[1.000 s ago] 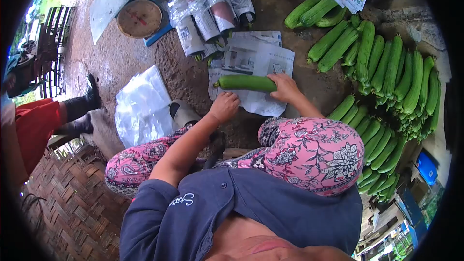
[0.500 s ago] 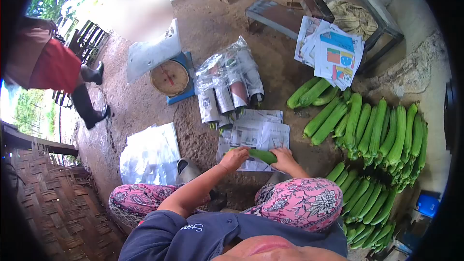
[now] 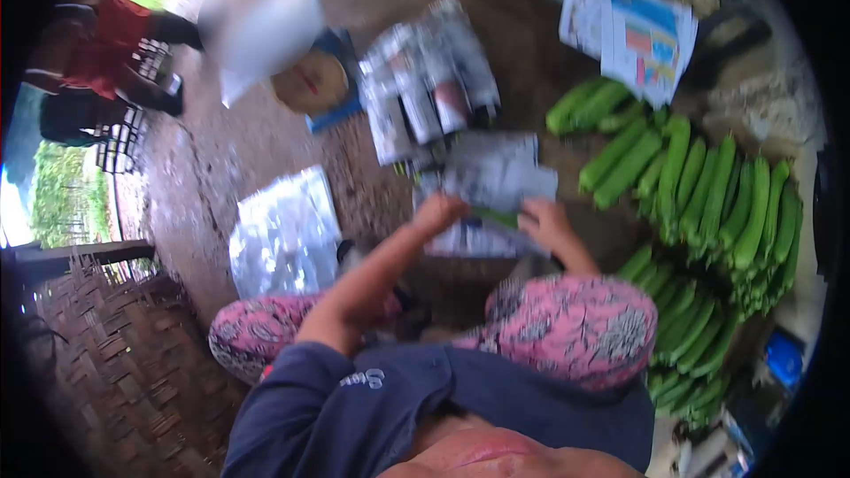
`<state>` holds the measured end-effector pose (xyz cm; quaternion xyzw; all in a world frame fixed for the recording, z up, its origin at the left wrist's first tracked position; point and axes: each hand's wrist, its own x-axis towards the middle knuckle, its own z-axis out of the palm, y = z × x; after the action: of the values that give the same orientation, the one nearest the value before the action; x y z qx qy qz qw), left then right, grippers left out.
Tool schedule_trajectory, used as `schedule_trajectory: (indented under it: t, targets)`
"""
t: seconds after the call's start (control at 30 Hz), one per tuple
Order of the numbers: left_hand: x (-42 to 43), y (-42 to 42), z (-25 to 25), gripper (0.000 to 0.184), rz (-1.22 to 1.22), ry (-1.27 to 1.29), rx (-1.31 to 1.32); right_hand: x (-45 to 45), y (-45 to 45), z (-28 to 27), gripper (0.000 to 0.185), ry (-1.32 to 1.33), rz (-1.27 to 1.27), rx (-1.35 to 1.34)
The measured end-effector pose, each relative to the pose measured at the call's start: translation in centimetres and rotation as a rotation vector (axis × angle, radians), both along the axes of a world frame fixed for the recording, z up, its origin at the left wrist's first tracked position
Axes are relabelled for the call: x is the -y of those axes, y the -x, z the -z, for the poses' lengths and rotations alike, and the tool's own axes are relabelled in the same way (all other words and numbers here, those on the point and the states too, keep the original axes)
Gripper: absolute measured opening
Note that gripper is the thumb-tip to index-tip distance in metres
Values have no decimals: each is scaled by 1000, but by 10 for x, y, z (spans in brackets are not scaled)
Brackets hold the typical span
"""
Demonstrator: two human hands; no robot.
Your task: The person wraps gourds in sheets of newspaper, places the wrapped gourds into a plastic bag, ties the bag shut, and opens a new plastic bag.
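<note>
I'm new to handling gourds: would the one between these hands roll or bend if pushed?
The gourd is partly hidden; if long and rounded like the piled gourds, it would probably roll when pushed sideways. It should feel fairly stiff, since those lie nearly straight. The paper nearby looks thin, so it might shift too.

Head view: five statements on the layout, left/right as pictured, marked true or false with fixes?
1. A gourd shows between the left hand and right hand. True.
2. The scale stands right of the bundle. False: it stands left of it.
3. Newspaper lies beneath the gourd. True.
4. The plastic lies on the newspaper. False: it lies apart, to its left.
5. The other gourds are heaped at far left. False: they are at right.
</note>
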<state>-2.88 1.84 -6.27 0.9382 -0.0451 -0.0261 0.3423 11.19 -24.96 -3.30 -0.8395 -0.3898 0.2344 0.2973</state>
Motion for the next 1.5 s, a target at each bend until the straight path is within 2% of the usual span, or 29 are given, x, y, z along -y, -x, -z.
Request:
schedule_trajectory:
  t: [0.03,0.07,0.13,0.23,0.33,0.37,0.43,0.53,0.63,0.73,0.83,0.93,0.97,1.07,1.2,1.23,1.33,1.43,1.5]
  targets:
    - [-2,-5,3,12,-3,66,-145,-10,1,-25,30,-169,89,29]
    - [-1,-9,-7,13,-57,96,-129,-23,5,-64,23,-275,122,202]
    - [-1,-18,-17,13,-112,217,-159,-32,16,-89,19,-373,41,169]
    - [-6,-27,-20,16,-109,244,-221,-36,31,-63,22,-379,-212,73]
    - [-6,-31,-23,19,-100,210,-297,-41,34,-37,27,-300,-260,163]
    - [-6,-31,-23,19,-113,204,-286,-40,37,-29,38,-187,-260,175]
    - [-4,-30,-22,18,-137,192,-264,-45,41,-25,45,-115,-237,227]
    - [2,-32,-30,20,-182,91,-15,-49,39,-17,51,-53,-223,275]
    - [5,-35,-65,20,-175,-179,225,-53,33,-6,52,-25,-212,271]
    - [27,-18,-83,20,-194,-8,-595,-59,26,-6,53,20,-196,235]
    - [50,0,-42,27,-475,674,-1086,-60,23,-5,53,1,-136,173]
    - [72,7,-16,36,-800,1539,-946,-61,25,7,51,-107,-34,62]
    - [74,9,-6,38,-850,1677,-885,-60,28,10,50,-151,3,17]
    - [76,7,-9,36,-904,1828,-632,-61,23,-19,46,-95,41,-445]
    - [75,-9,-48,39,-924,1876,-491,-51,32,-19,44,-283,160,-879]
    - [74,-11,-46,39,-905,1872,-482,-48,23,-30,46,-175,108,-877]
    - [66,-26,-50,38,-897,1876,-453,-47,5,-52,48,-264,49,138]
    - [57,-44,-74,35,-898,1879,-439,-48,-5,-30,50,-459,450,-216]
    - [52,-56,-84,34,-875,1857,-424,-49,-6,-31,53,-475,412,-616]
